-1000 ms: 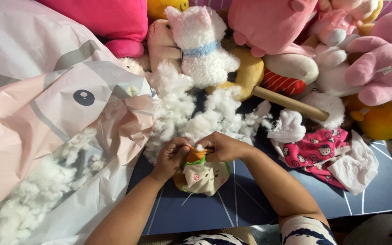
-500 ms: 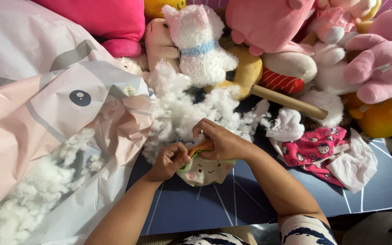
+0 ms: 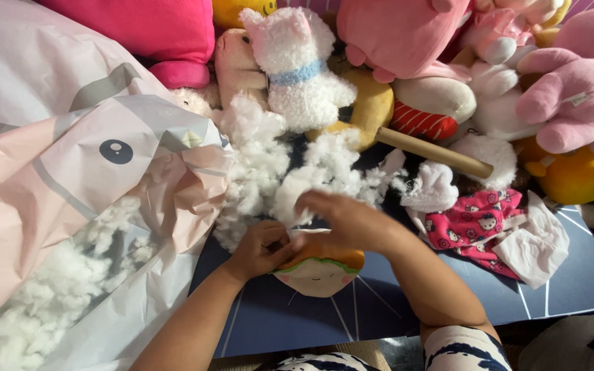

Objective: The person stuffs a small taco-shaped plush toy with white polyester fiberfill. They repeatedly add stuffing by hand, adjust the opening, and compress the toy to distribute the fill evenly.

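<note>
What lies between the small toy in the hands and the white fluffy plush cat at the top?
In the head view, a heap of loose white stuffing covers the stretch between the small toy and the white plush cat.

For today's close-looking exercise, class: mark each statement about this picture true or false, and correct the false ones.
1. The left hand grips the small plush toy with an orange top. True.
2. The right hand holds a pair of scissors. False: it holds no scissors; its fingers are at a tuft of white stuffing above the toy.
3. Loose white stuffing lies inside the pale plastic bag. True.
4. The wooden stick lies in the bag. False: it lies among the plush toys, right of the white fluffy animal.
5. The pink patterned cloth lies on the blue surface. True.
</note>
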